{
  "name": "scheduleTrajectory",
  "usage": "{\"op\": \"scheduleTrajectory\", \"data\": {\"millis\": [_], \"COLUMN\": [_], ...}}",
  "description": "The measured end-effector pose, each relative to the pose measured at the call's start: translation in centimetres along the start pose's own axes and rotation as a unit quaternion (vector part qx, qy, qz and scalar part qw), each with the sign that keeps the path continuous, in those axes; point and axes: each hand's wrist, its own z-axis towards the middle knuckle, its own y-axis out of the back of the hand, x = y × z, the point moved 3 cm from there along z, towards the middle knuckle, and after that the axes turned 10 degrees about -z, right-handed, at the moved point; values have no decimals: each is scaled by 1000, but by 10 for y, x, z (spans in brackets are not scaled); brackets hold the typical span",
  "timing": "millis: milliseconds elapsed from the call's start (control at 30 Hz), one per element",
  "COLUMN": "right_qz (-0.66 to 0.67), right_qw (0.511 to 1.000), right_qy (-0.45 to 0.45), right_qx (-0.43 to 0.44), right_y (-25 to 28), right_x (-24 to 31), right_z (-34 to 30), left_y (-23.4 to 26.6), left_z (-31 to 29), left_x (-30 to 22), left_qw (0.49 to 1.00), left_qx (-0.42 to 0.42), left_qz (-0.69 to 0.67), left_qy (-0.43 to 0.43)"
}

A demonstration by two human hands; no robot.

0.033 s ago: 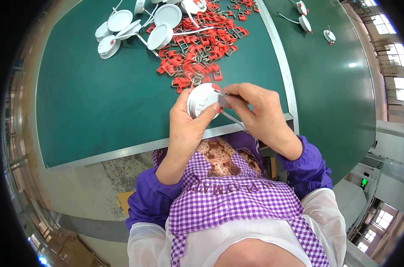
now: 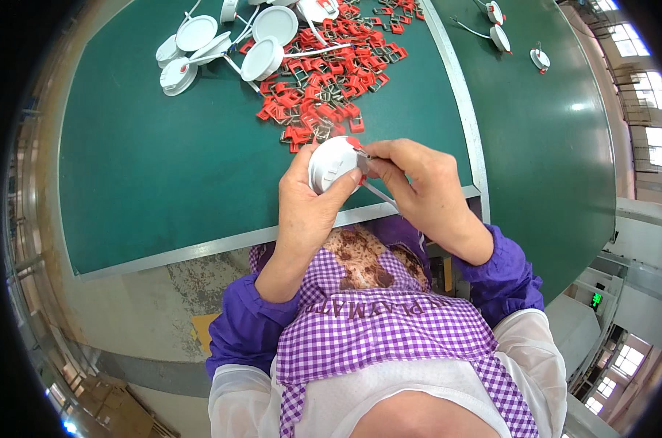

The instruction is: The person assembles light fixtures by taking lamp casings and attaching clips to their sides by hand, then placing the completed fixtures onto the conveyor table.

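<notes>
Left hand (image 2: 308,208): fingers closed around a round white lamp housing (image 2: 332,166), thumb across its face. The housing is held above the green-topped bench (image 2: 163,175), near its front edge, its flat back tilted toward the right hand (image 2: 427,186). Right hand: thumb and index finger pinched together at a red-and-metal spring clip (image 2: 354,143) on the housing's right rim; their exact contact is partly hidden. A pale grey cable (image 2: 380,193) runs from beside the clip, passing below the right fingers. Just beyond the housing lies a heap of loose red clips with metal frames (image 2: 345,77). A cluster of white round lamps (image 2: 275,26) adjoins the heap's left side.
</notes>
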Motion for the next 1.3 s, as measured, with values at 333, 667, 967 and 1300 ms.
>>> {"op": "scheduleTrajectory", "data": {"millis": [333,667,967,1300], "right_qz": [-52,-79,28,153], "right_qw": [997,994,997,975], "right_qy": [33,27,10,-146], "right_qx": [-42,-65,-72,72], "right_y": [-2,-5,-7,23], "right_x": [6,8,-10,-14], "right_z": [-8,-13,-8,-14], "left_y": [-5,0,-5,-24], "left_z": [-3,-7,-9,-13], "left_x": [-1,1,-17,-12], "left_qw": [997,993,977,970], "left_qx": [10,13,41,100], "left_qz": [45,89,170,203], "left_qy": [-65,-71,-121,-90]}}
